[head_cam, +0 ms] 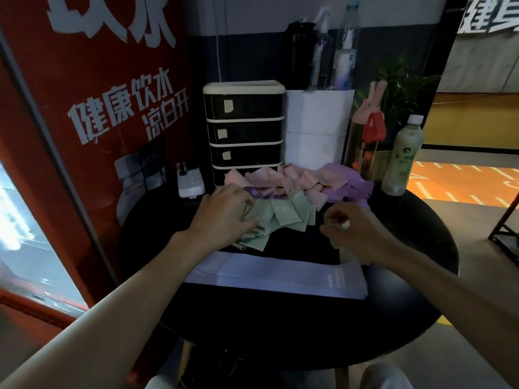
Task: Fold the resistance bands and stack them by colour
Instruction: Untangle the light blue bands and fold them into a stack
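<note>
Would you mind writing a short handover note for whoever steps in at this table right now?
Left hand: rests on the green pile, fingers spread.
Right hand: pinches one green band, which hangs below it.
Pink bands lie heaped behind the green pile, purple bands at the back right, pale flat bands along the near side of the table.
Done: colours roughly grouped; many green pieces look folded.
Left: fold the held band, then tidy the loose heaps into neat stacks.

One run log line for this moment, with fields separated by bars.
left hand rests on green pile | right hand pinches green band | pink bands, purple bands behind
</note>
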{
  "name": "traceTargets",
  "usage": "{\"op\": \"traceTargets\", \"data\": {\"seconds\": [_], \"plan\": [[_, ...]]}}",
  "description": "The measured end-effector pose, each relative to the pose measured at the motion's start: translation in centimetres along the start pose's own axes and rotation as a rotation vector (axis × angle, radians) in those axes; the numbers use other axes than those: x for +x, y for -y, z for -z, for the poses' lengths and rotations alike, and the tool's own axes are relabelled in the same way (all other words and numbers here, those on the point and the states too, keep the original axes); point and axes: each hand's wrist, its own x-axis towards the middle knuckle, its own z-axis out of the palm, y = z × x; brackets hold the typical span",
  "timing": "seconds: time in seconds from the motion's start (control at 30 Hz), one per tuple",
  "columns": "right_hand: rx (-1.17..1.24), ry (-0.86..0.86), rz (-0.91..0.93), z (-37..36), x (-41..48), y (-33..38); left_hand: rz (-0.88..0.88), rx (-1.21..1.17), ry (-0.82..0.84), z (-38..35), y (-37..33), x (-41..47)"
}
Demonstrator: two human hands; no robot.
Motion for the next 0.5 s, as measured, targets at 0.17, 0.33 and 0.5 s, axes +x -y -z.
{"op": "traceTargets", "data": {"seconds": [0.17,0.33,0.5], "plan": [[-0.128,0.081,0.057,-2.3,6.9,-1.4,0.065,0.086,0.028,-2.3,0.2,5.2],[-0.17,0.212,0.003,-4.6,12.1,-3.3,0.189,0.052,0.276,-3.5,2.2,8.7],[-0.148,0.405,0.083,-6.0,13.9,-4.7,0.171,0.017,0.472,-5.7,4.4,9.1]]}}
